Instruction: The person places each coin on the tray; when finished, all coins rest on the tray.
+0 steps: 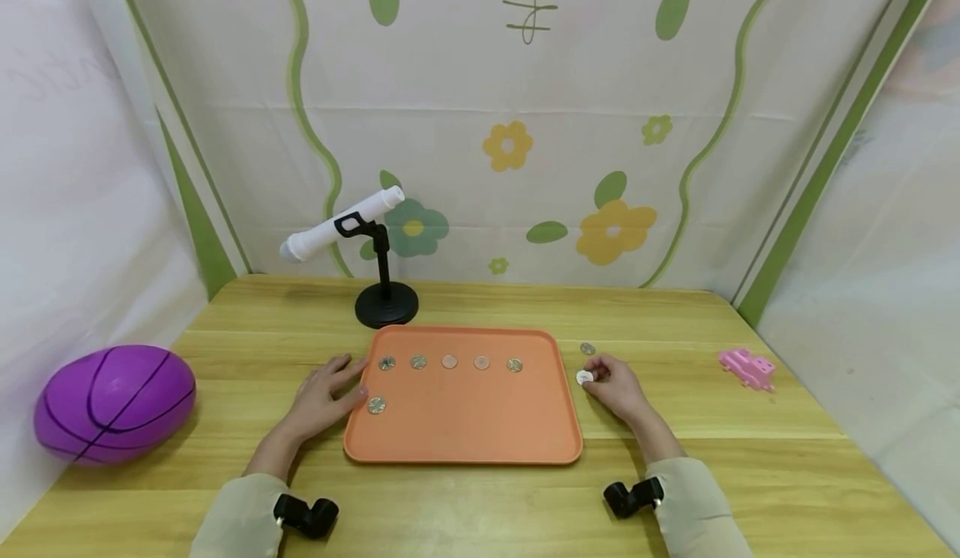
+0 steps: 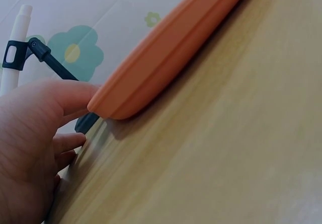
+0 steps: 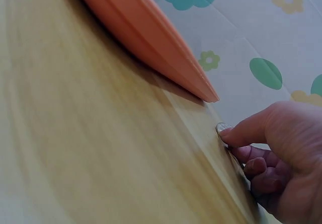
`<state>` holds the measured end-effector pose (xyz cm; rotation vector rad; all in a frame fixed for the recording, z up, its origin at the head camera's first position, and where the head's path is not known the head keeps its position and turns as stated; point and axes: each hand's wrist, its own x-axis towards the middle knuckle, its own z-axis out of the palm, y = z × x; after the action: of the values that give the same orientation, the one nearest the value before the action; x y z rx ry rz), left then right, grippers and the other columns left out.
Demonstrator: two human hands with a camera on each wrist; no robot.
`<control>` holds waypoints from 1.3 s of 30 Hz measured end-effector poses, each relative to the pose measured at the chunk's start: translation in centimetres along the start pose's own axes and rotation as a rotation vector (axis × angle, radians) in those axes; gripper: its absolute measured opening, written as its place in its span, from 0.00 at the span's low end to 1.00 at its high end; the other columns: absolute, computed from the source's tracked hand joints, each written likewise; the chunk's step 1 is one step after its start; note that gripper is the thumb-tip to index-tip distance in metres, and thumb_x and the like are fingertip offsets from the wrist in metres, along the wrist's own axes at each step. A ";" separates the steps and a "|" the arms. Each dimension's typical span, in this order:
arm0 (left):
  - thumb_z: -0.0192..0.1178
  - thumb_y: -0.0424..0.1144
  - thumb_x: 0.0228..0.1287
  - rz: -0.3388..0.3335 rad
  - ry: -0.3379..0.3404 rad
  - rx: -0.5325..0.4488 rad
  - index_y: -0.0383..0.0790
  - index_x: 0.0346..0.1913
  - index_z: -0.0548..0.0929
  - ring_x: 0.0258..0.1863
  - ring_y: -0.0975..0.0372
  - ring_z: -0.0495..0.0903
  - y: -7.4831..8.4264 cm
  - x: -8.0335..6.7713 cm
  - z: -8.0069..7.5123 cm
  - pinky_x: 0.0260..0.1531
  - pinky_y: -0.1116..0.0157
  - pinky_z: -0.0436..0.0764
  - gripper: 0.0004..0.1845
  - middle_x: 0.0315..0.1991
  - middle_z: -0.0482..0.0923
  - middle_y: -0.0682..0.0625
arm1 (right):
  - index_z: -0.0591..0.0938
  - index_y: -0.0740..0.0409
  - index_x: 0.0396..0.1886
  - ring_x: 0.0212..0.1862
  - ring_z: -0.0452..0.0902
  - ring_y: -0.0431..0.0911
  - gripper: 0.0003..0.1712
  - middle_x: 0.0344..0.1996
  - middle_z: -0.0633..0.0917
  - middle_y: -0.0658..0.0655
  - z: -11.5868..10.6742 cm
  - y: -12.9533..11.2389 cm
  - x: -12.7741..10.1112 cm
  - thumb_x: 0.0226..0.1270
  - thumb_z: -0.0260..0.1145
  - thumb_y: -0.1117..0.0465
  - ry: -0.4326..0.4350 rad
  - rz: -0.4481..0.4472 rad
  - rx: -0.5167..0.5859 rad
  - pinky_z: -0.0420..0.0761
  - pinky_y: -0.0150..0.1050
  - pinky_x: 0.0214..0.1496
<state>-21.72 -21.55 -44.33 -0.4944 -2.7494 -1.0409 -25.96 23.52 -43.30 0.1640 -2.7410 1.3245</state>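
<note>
An orange tray (image 1: 472, 424) lies on the wooden table, with several coins (image 1: 449, 362) in a row along its far side. One more coin (image 1: 377, 405) sits below the row at the left. My left hand (image 1: 324, 397) rests at the tray's left edge, its fingers loosely extended and the thumb touching the rim. Just beyond the tray's right edge, my right hand (image 1: 617, 386) pinches a silver coin (image 3: 222, 128) between thumb and fingers, close over the table. Another coin (image 1: 587, 348) lies on the table behind that hand.
Behind the tray a white microphone (image 1: 341, 223) is clipped in a black stand (image 1: 386, 304). A purple ball (image 1: 116, 404) lies at the far left. To the right is a small pink toy (image 1: 747, 369). A floral cloth (image 1: 450, 66) hangs along the table's back edge.
</note>
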 end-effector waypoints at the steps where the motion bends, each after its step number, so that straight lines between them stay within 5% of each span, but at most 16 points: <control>1: 0.54 0.47 0.58 -0.002 0.000 -0.001 0.37 0.59 0.67 0.59 0.40 0.49 0.0 0.0 0.0 0.51 0.42 0.45 0.28 0.59 0.56 0.32 | 0.75 0.67 0.33 0.29 0.68 0.46 0.10 0.25 0.74 0.56 0.0 0.0 0.0 0.47 0.63 0.73 0.004 -0.014 -0.007 0.69 0.36 0.31; 8: 0.54 0.47 0.58 -0.008 0.007 -0.009 0.37 0.59 0.67 0.58 0.40 0.50 0.1 0.0 0.0 0.51 0.42 0.46 0.28 0.59 0.56 0.32 | 0.80 0.64 0.38 0.31 0.68 0.45 0.12 0.27 0.76 0.54 -0.3 0.0 -0.1 0.51 0.62 0.71 -0.021 -0.032 -0.041 0.69 0.37 0.32; 15: 0.54 0.47 0.58 -0.015 0.005 -0.020 0.38 0.59 0.67 0.58 0.40 0.50 0.2 0.1 0.0 0.50 0.41 0.46 0.28 0.59 0.56 0.32 | 0.75 0.72 0.46 0.35 0.70 0.44 0.17 0.43 0.75 0.65 -0.8 -1.5 -0.2 0.56 0.60 0.67 -0.079 0.060 0.210 0.72 0.34 0.31; 21: 0.55 0.47 0.57 -0.013 0.011 -0.021 0.37 0.59 0.67 0.58 0.39 0.50 0.1 0.1 0.0 0.50 0.41 0.46 0.28 0.59 0.56 0.31 | 0.75 0.64 0.50 0.26 0.67 0.40 0.25 0.40 0.77 0.58 -0.2 -4.3 0.1 0.55 0.63 0.55 -0.120 0.059 0.347 0.69 0.33 0.25; 28: 0.54 0.47 0.57 -0.019 0.010 -0.014 0.37 0.59 0.67 0.58 0.39 0.50 0.2 0.0 -0.1 0.50 0.40 0.46 0.28 0.59 0.55 0.31 | 0.75 0.66 0.49 0.31 0.72 0.41 0.20 0.35 0.77 0.56 2.1 -9.6 0.4 0.56 0.61 0.64 -0.168 0.043 0.522 0.70 0.30 0.27; 39: 0.54 0.46 0.58 -0.012 0.007 -0.013 0.36 0.59 0.67 0.58 0.39 0.49 0.4 -0.1 -0.1 0.50 0.41 0.46 0.28 0.59 0.55 0.31 | 0.77 0.68 0.46 0.21 0.62 0.40 0.16 0.30 0.79 0.55 8.3 -14.2 0.6 0.57 0.60 0.67 -0.311 -0.005 0.627 0.61 0.31 0.21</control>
<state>-21.52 -21.38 -44.04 -0.4753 -2.7448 -1.0615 -24.88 8.19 -37.39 0.4493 -2.4242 2.2824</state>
